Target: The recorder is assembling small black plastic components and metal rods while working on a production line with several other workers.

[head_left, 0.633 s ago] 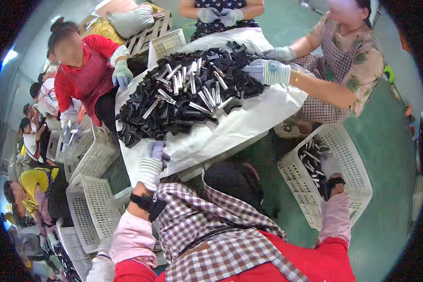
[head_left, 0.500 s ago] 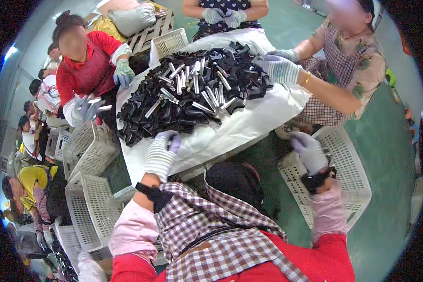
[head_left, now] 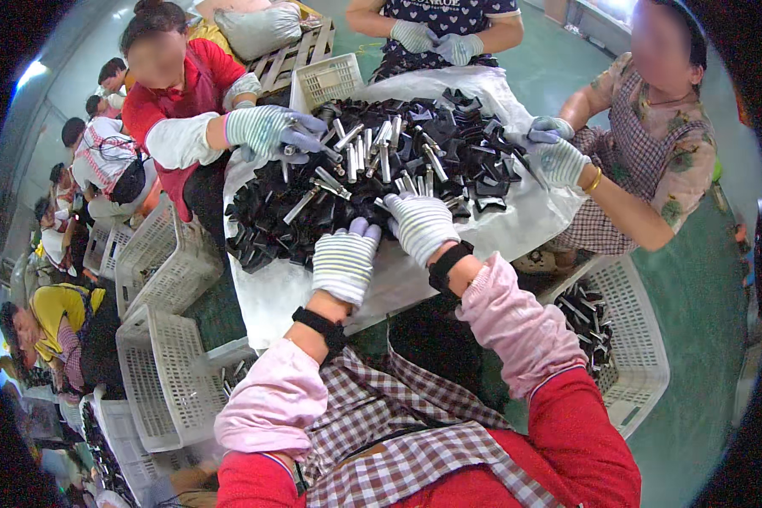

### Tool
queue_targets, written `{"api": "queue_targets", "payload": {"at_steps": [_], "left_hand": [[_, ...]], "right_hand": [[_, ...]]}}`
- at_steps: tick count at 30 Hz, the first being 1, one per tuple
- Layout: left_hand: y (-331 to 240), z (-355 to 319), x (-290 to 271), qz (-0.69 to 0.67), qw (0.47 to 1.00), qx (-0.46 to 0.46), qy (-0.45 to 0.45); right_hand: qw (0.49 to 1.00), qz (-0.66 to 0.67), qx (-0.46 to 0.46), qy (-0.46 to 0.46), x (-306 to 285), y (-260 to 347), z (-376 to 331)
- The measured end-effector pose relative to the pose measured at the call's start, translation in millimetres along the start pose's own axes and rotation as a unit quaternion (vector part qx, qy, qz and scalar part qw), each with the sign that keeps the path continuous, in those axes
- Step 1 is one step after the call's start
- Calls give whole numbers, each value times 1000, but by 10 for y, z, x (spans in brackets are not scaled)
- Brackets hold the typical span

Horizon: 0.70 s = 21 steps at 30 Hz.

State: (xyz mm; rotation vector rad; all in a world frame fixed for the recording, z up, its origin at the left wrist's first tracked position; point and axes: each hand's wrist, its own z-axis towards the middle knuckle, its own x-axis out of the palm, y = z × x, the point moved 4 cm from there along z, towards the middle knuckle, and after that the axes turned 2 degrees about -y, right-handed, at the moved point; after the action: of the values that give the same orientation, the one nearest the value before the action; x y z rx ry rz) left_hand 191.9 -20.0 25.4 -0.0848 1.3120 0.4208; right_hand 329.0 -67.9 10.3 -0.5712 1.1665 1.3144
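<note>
Though close, silver rods variously angled

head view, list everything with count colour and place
black parts: many, black, heaped on sheet
metal tubes: many, silver, atop heap
sheet: one, white, under heap
right crate: one, white, person's right
left crates: several, white, person's left
far crate: one, cream, beyond heap
sacks: two-plus, grey and yellow, near pallet
pallet: one, brown, far left
co-workers: many, mixed clothing, around heap and left
apron: one, brown-white check, on person
left hand: one, striped glove, heap's near edge
right hand: one, striped glove, at heap
</note>
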Motion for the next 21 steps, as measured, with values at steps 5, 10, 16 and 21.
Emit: {"api": "queue_targets", "payload": {"at_steps": [5,10,16,21], "left_hand": [[-19,89,18,3,999,-35,29],[52,24,4,0,999,-43,25],[190,-220,-343,-241,939,-128,-211],[114,-663,-232,-823,401,-395,-77]], "right_hand": [[999,7,30,42,98,-70,124],[998,64,-12,-24,-93,-32,10],[932,317,114,-135,-685,9,-190],[711,650,267,-11,-908,420,-671]]}}
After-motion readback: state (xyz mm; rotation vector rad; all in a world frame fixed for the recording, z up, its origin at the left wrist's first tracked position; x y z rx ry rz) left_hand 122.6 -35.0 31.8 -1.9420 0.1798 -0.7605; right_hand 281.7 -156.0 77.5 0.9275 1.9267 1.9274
